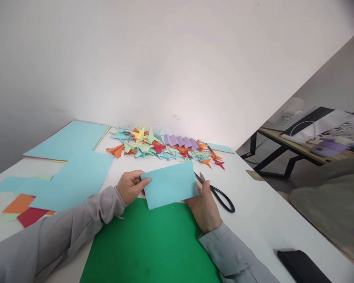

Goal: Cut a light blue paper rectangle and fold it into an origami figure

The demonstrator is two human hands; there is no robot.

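Observation:
A light blue paper rectangle is held up just above a large green sheet on the white table. My left hand pinches its left edge, thumb on top. My right hand grips its lower right corner from behind, fingers closed on the paper. Black scissors lie on the table just right of my right hand, not touched.
A heap of folded coloured paper shapes lies at the back by the wall. Light blue sheets and orange and red scraps cover the left side. A black phone lies near the front right edge. Another desk stands to the right.

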